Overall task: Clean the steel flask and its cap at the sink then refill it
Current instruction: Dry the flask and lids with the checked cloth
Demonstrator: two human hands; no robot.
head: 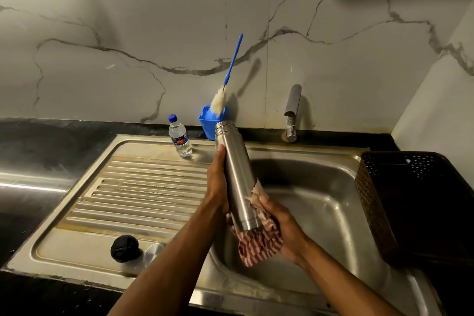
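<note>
A person stands at the sink drying or wiping a steel flask, held tilted over the basin with its open mouth pointing up and away from the body. The left hand is wrapped around the flask's middle, steadying it, while the right hand cups a red-and-white striped cloth against the flask's base, fingers closed on the fabric. Gripping the body in one hand and working the cloth with the other looks like a way to turn the flask as it is rubbed, and keeping it above the basin lets any drips fall in.

Below and to the left of the left forearm, on the ribbed draining board, sit a black stopper and a steel cap, set aside out of the way; the forearm cuts off part of the steel cap. Beyond the hands, a small water bottle stands on the sink's rim, likely kept for the refill. A blue-handled bottle brush rests head-down in a blue holder directly behind the flask's mouth. The tap beyond the right hand shows no running water. A dark perforated basket sits to the right of the right hand.

The cloth hides the flask's bottom, and whether the flask's inside is wet or clean cannot be made out.
</note>
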